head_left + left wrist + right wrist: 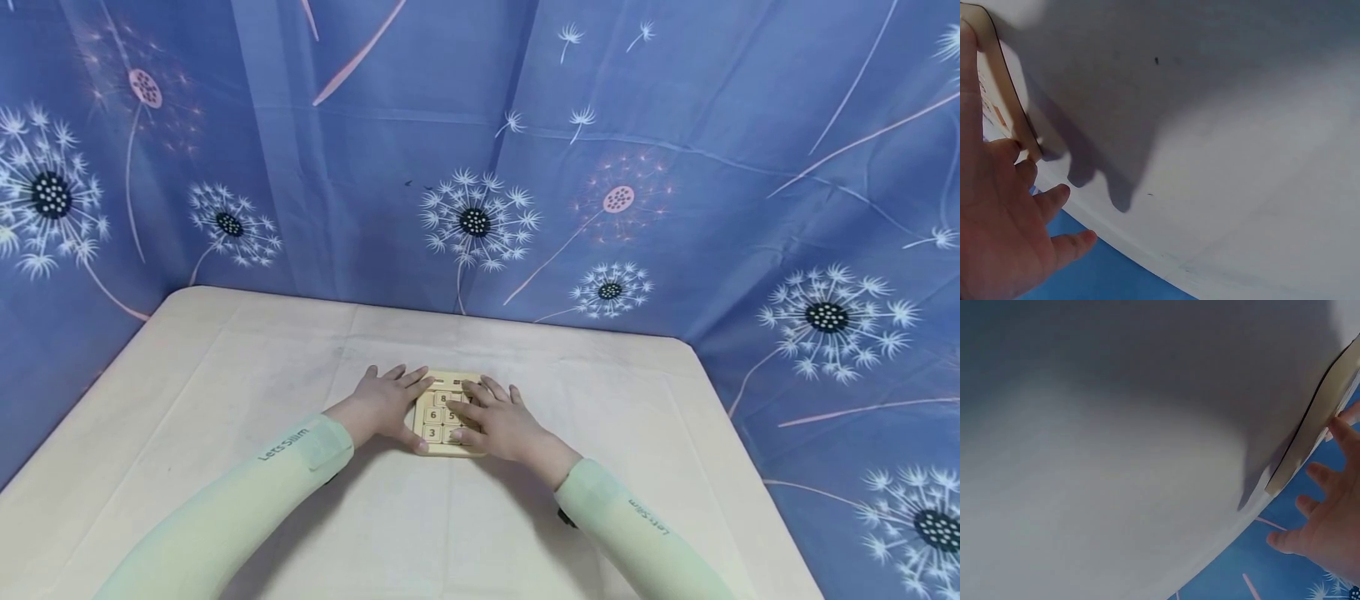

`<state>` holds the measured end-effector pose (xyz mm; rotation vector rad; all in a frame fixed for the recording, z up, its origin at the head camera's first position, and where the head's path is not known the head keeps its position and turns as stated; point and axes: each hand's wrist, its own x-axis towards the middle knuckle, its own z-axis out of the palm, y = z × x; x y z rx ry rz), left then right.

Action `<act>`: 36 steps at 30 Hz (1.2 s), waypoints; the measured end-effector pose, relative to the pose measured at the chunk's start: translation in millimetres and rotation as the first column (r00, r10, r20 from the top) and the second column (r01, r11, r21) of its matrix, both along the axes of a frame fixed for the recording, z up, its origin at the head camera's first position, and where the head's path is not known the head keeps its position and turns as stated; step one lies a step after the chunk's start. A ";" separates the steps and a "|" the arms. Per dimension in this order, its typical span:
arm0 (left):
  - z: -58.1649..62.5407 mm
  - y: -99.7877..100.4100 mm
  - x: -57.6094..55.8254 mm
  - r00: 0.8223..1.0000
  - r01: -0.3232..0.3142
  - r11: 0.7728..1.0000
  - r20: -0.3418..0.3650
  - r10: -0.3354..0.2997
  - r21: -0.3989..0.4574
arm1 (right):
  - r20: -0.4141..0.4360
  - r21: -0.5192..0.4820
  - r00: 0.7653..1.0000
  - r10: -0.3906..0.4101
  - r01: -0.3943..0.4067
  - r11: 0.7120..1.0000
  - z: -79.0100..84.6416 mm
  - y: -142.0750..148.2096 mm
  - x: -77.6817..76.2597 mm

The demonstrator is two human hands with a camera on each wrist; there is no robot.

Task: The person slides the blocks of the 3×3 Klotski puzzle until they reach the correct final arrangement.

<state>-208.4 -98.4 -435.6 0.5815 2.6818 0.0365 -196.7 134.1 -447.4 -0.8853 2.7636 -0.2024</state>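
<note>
A yellow wooden number slide puzzle (448,452) lies flat on the table. Its square tiles include a 6 (432,415), a 3 (432,433), an 8 and a 5; those on the right are covered by fingers. My left hand (385,406) spans the puzzle's left side, thumb at the lower corner and fingers spread toward the upper one. Over the right part is my right hand (510,425), its extended fingers reaching onto the tiles. Both wrist views show the puzzle's side edge (1010,87) near loosely spread fingers; the tiles themselves are mostly out of sight there.
The table (247,367) has a pale, creased cover with rounded far corners. Behind it and along both sides hangs a blue curtain (360,208) printed with dandelions. Pale green sleeves (232,492) cover both forearms.
</note>
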 end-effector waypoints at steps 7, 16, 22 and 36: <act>0.8 1.0 -1.4 1.000 0.001 1.000 0.006 -0.001 -0.015 | 0.014 0.001 1.000 -0.008 0.008 1.000 1.7 -3.5 0.6; 0.6 0.5 -1.5 1.000 0.008 1.000 0.005 -0.007 -0.027 | 0.019 0.004 1.000 0.000 0.000 1.000 1.4 -7.5 0.1; 1.3 0.6 -1.6 1.000 0.006 0.999 0.004 -0.006 -0.031 | 0.014 0.008 1.000 0.000 -0.001 1.000 2.1 -10.2 -0.5; 1.8 0.2 -1.1 1.000 0.007 1.000 0.011 -0.007 -0.021 | 0.017 0.008 1.000 -0.002 0.002 1.000 1.3 -12.4 -0.2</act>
